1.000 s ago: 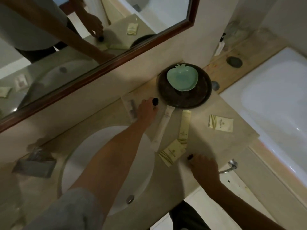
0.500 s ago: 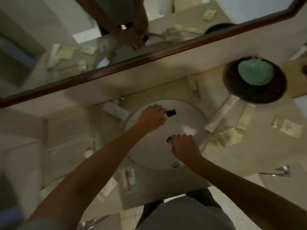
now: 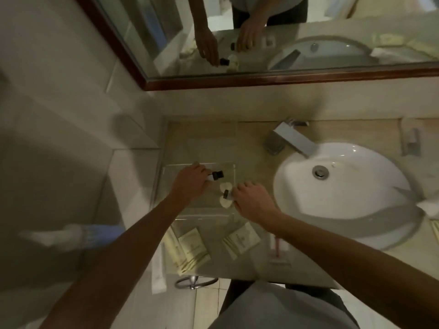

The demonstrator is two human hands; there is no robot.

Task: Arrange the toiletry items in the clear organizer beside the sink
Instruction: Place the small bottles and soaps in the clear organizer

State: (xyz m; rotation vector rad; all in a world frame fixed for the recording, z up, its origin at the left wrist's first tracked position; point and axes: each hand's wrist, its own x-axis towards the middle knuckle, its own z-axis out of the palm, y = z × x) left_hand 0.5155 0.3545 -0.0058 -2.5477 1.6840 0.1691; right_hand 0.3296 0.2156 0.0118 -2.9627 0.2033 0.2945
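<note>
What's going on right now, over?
Left hand and right hand each grip a small bottle over the clear organizer. White pieces lie inside. Nothing blocking.
</note>
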